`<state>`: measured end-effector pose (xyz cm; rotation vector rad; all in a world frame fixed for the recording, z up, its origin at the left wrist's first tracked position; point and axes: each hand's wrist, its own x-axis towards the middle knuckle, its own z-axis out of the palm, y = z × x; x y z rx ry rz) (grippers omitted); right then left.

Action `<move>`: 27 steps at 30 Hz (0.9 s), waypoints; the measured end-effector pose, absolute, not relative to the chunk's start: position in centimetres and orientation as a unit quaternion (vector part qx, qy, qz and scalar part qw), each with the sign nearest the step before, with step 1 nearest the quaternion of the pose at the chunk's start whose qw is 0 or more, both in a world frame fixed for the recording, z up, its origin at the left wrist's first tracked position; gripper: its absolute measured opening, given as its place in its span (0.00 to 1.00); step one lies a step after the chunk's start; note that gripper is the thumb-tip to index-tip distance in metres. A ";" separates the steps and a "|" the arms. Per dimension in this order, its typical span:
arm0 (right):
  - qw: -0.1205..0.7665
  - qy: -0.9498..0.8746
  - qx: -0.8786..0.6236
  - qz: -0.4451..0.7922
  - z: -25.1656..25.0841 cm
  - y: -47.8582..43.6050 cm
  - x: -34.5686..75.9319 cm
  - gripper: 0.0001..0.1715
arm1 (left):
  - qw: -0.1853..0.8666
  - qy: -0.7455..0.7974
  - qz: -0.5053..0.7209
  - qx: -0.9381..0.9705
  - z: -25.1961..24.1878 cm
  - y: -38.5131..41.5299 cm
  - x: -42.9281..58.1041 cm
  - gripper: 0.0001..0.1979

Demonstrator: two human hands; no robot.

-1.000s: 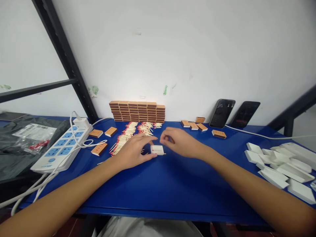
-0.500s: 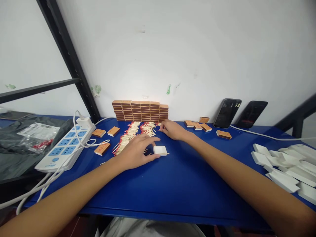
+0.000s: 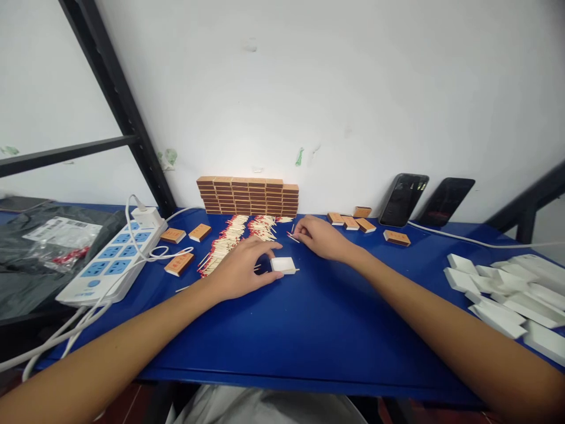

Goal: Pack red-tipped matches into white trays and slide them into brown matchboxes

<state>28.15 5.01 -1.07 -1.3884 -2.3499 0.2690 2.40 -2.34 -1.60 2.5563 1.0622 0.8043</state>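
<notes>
A small white tray (image 3: 283, 265) lies on the blue table, with a match end sticking out at its right. My left hand (image 3: 247, 266) has thumb and fingers around the tray's left side. My right hand (image 3: 315, 235) pinches matches (image 3: 292, 237) just right of the match piles. Two long heaps of red-tipped matches, one on the left (image 3: 227, 241) and one on the right (image 3: 263, 227), spread behind my left hand. A stack of brown matchboxes (image 3: 247, 197) stands behind them against the wall.
Loose matchboxes lie left (image 3: 179, 263) and right (image 3: 396, 238). A white power strip (image 3: 112, 259) with cables is at the left, beside a dark plastic bag (image 3: 26, 265). Two phones (image 3: 404, 200) lean on the wall. White trays (image 3: 507, 294) are piled at the right.
My right hand has drawn back slightly from the matches, toward the right and nearer, with matches now showing at its fingertips. My left hand stays at the tray. The whole view has shifted slightly.
</notes>
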 end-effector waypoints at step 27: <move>0.186 -0.886 -0.385 0.181 0.9 0.5 26.3 0.06 | 0.076 0.354 0.292 0.885 -1.7 -1.6 1.9 0.28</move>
